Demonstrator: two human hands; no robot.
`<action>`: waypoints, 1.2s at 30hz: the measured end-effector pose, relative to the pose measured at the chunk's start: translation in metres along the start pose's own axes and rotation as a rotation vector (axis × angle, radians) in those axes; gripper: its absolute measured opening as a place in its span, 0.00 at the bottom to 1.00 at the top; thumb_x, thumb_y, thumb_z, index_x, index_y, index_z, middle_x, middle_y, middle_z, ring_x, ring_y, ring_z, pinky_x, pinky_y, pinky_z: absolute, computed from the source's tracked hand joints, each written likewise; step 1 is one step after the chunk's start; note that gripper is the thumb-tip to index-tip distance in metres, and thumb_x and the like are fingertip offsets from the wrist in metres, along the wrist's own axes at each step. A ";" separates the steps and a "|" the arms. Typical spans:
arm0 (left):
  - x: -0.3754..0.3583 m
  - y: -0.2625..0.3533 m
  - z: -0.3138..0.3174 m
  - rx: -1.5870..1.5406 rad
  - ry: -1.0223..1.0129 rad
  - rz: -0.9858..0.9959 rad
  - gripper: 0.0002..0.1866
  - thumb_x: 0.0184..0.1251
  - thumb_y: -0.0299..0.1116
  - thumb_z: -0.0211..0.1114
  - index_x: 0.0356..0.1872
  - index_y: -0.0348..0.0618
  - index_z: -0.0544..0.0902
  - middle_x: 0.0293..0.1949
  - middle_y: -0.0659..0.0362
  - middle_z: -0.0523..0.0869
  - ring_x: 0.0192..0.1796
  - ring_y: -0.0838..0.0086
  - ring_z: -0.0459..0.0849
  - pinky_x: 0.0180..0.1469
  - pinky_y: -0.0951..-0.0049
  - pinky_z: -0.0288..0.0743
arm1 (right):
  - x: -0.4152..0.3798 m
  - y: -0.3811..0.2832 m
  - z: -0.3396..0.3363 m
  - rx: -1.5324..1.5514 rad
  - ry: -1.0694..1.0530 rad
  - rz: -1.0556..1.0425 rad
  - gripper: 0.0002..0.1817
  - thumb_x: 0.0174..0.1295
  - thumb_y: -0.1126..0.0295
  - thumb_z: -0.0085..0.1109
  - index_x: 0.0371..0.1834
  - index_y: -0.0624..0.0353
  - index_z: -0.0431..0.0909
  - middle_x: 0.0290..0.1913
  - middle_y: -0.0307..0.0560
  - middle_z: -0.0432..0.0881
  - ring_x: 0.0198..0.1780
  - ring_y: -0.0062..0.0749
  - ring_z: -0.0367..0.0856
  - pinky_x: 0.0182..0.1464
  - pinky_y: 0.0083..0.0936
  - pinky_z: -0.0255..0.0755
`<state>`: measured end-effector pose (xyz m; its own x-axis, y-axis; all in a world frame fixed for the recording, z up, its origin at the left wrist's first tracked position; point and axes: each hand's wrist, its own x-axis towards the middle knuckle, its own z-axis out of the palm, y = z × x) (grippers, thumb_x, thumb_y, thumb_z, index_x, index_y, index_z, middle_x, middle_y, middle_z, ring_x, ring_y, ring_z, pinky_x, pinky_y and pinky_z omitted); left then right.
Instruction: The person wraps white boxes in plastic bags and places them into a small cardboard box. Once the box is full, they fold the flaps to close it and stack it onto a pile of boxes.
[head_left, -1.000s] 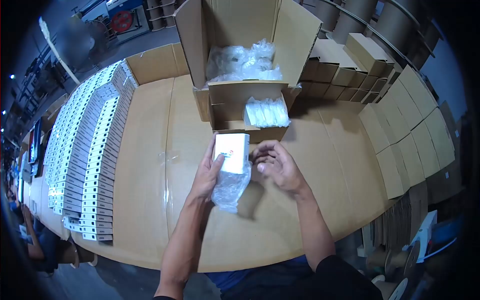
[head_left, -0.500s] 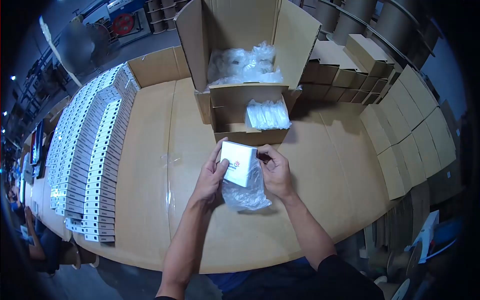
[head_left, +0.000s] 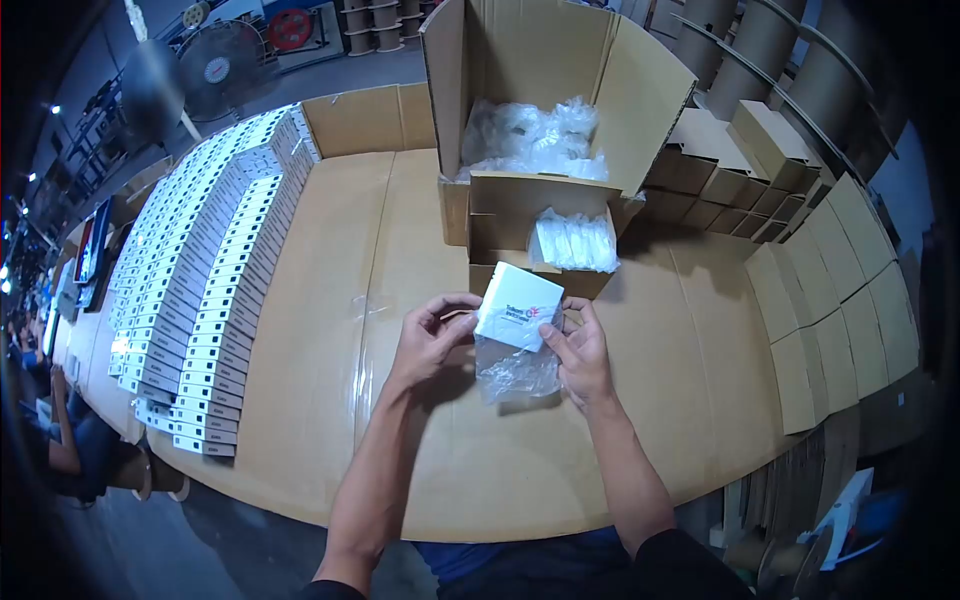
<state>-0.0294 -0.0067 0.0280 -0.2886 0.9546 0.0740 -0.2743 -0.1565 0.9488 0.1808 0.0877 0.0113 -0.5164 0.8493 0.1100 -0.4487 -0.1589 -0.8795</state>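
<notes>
A flat white box (head_left: 518, 305) with a small printed logo is tilted above the table, its lower part inside a clear plastic bag (head_left: 515, 372). My right hand (head_left: 585, 358) grips the box and bag at the right side, thumb across the front face and fingers behind. At the box's left edge, my left hand (head_left: 432, 340) is closed, thumb and fingertips pinched together beside the bag's mouth; what lies between them is too small to make out. Just beyond stands an open cardboard carton (head_left: 490, 225) with several bagged items (head_left: 574, 241) along its right side.
A larger open carton (head_left: 640, 95) behind holds crumpled clear bags (head_left: 535, 135). Long rows of white boxes (head_left: 215, 350) line the left of the cardboard-covered table (head_left: 310, 400). Brown cartons (head_left: 835, 300) are stacked at the right and back right. A co-worker's arm (head_left: 62, 425) shows far left.
The box has turned and tilted. My right thumb has come onto its front, while my left hand has left its face for a pinch at the left edge. The camera view has shifted.
</notes>
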 end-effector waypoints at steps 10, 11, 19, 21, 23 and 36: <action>0.006 -0.009 -0.014 0.131 -0.105 0.226 0.04 0.71 0.20 0.68 0.43 0.34 0.85 0.51 0.56 0.85 0.52 0.74 0.84 0.55 0.71 0.81 | -0.002 -0.016 -0.003 0.095 -0.112 0.143 0.16 0.72 0.75 0.64 0.58 0.62 0.69 0.51 0.50 0.86 0.50 0.24 0.84 0.54 0.24 0.81; 0.004 -0.006 -0.013 0.149 -0.108 0.244 0.03 0.72 0.20 0.67 0.43 0.35 0.84 0.52 0.56 0.84 0.54 0.74 0.83 0.56 0.70 0.80 | -0.001 -0.018 -0.007 0.115 -0.160 0.161 0.14 0.73 0.75 0.63 0.57 0.62 0.70 0.51 0.50 0.86 0.50 0.24 0.84 0.55 0.23 0.80; -0.003 0.014 0.007 0.198 -0.204 0.316 0.01 0.77 0.22 0.61 0.44 0.38 0.79 0.62 0.54 0.76 0.62 0.65 0.82 0.66 0.61 0.74 | -0.014 -0.036 -0.020 -0.293 -0.182 -0.142 0.01 0.74 0.78 0.60 0.45 0.62 0.79 0.56 0.50 0.85 0.53 0.21 0.80 0.59 0.22 0.73; -0.006 0.003 0.008 0.069 -0.194 0.290 0.01 0.77 0.23 0.62 0.44 0.37 0.79 0.61 0.54 0.77 0.62 0.66 0.83 0.62 0.67 0.76 | -0.022 -0.039 -0.022 -0.312 -0.147 -0.123 0.01 0.74 0.79 0.59 0.43 0.63 0.79 0.57 0.51 0.85 0.53 0.21 0.79 0.59 0.22 0.72; -0.008 -0.005 0.012 -0.023 -0.144 0.223 0.04 0.80 0.27 0.59 0.49 0.40 0.77 0.61 0.54 0.77 0.60 0.66 0.84 0.62 0.67 0.77 | -0.017 -0.035 -0.021 -0.262 -0.167 -0.127 0.08 0.72 0.80 0.60 0.51 0.62 0.75 0.56 0.50 0.85 0.53 0.21 0.79 0.58 0.22 0.73; -0.019 0.004 0.009 0.622 -0.215 0.202 0.17 0.65 0.27 0.76 0.52 0.33 0.84 0.52 0.55 0.86 0.53 0.70 0.85 0.60 0.68 0.79 | -0.034 -0.029 0.003 -0.590 -0.164 -0.027 0.06 0.67 0.77 0.67 0.45 0.64 0.87 0.47 0.44 0.90 0.48 0.24 0.84 0.52 0.27 0.78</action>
<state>-0.0165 -0.0235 0.0331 -0.0726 0.9612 0.2661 0.3620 -0.2232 0.9051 0.2087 0.0620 0.0344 -0.6369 0.7532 0.1645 -0.0075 0.2072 -0.9783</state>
